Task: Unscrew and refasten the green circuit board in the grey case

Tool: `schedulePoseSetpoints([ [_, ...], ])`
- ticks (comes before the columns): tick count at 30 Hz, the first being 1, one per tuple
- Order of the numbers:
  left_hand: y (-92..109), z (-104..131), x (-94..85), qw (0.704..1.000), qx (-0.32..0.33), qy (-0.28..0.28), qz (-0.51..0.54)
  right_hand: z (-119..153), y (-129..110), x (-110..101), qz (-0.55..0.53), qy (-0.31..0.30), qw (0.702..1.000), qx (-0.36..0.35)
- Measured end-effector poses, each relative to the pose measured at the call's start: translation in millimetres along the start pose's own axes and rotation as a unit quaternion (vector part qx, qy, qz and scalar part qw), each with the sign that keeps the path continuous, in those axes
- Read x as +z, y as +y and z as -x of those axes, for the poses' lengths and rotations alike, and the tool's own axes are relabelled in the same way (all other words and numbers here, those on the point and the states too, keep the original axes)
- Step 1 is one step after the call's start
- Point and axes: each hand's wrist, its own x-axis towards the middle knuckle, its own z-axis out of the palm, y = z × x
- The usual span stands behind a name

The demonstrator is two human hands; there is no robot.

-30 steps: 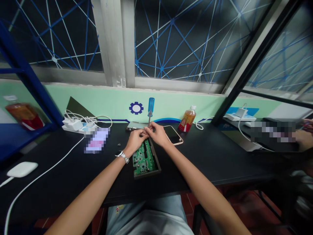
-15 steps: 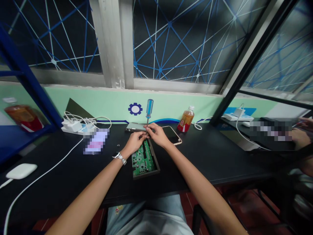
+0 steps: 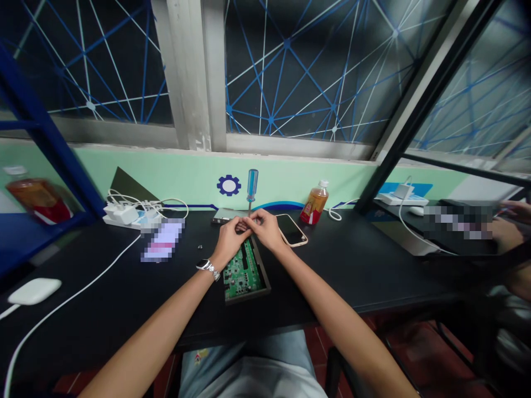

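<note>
Window (image 3: 323, 72): I am seeing dark panes, crossed by blue and white lines, rising beyond both hands.
Counter (image 3: 348, 282): its black top is running beneath the hands and out to either side.
Circuit board (image 3: 243, 271): green, it is lying in a shallow dark case (image 3: 267, 289) on the counter, just below the hands and stretching from them toward the person; the fingers are covering its far end.
Power strip (image 3: 133, 214): loaded with white plugs and cables, it is resting well to the left of the left hand.
Bottle (image 3: 315, 205): amber with a red label, it is standing beyond the right hand, to its right.
Right hand (image 3: 265, 228): I am reading it as narrow, pinching the shaft of the screwdriver (image 3: 253, 185).
Left hand (image 3: 229, 236): its fingers are curling in close against the right hand's; whether they are gripping anything, I cannot tell.
Screwdriver: it is standing nearly upright, blue handle rising above the fingertips, its tip hiding behind the hands.
Phone (image 3: 292, 229): pale-rimmed, it is lying flat just right of the right hand.
Watch (image 3: 208, 266): silver, it is circling the left wrist.
Metallic bits (image 3: 199, 247): tiny and indistinct, they are lying left of the left hand.
</note>
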Motion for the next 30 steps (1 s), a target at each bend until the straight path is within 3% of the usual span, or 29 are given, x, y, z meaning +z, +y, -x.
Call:
schedulePoseSetpoints([
  [5,-6,-1,0.6,0.999,-0.015,-0.005,0.040,-1,0,0,-0.008,0.010,1.000,0.013],
  [12,-8,-2,-1.8,0.991,-0.059,-0.033,0.117,-3,2,-6,-0.037,-0.048,0.998,-0.015],
  [17,-3,-2,-5.1,0.990,-0.041,-0.069,0.115,-5,6,-7,-0.070,-0.091,0.993,-0.023],
  [22,-5,-2,-5.1,0.990,-0.029,-0.086,0.111,-3,5,-5,-0.050,-0.073,0.996,-0.033],
  [25,-6,-2,-3.7,0.992,-0.016,-0.073,0.105,-2,4,-4,-0.027,-0.048,0.998,-0.038],
  [30,-5,-1,-0.6,0.999,0.007,0.003,0.042,-2,5,-1,-0.018,-0.013,0.999,-0.026],
])
